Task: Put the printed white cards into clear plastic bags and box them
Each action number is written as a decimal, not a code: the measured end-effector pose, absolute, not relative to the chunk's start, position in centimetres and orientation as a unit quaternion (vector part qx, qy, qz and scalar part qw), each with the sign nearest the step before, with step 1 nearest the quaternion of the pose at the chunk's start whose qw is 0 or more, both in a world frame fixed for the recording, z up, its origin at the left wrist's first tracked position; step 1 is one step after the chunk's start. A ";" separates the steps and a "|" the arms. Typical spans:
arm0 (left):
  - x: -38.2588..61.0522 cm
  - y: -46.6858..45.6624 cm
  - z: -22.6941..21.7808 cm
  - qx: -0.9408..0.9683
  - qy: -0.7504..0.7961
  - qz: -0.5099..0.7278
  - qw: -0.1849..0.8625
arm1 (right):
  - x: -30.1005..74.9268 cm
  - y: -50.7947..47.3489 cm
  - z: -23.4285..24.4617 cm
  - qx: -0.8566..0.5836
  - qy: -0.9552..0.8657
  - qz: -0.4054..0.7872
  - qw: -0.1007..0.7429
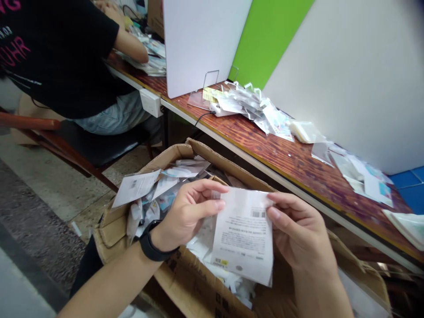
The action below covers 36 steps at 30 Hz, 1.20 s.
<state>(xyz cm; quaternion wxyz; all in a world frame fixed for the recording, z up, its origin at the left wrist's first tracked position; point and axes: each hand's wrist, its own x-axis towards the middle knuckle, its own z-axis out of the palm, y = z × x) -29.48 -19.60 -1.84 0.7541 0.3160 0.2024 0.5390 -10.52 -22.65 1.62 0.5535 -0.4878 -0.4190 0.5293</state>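
Both my hands hold one white printed plastic packet [243, 236] by its top edge, above an open cardboard box [185, 282]. My left hand [190, 212], with a black wristband, pinches the packet's upper left corner. My right hand [298, 229] pinches the upper right corner. The packet hangs with its printed text side facing me. The box under it is filled with several similar white packets [155, 190].
A wooden table [285, 159] runs behind the box, strewn with clear and white packets [255, 108], a white divider board [198, 39] and a white wall. To the left a person in a black shirt [59, 53] sits on a chair at the same table.
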 end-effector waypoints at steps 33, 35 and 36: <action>-29.2 -20.3 -2.3 0.381 0.179 0.392 0.818 | -9.3 -22.7 2.4 -0.485 -0.453 0.629 0.406; -29.4 -20.3 -2.3 0.376 0.147 0.382 0.831 | -8.9 -22.8 2.6 -0.464 -0.465 0.646 0.390; -29.5 -20.3 -2.3 0.369 0.135 0.378 0.838 | -8.8 -22.9 2.7 -0.453 -0.473 0.652 0.382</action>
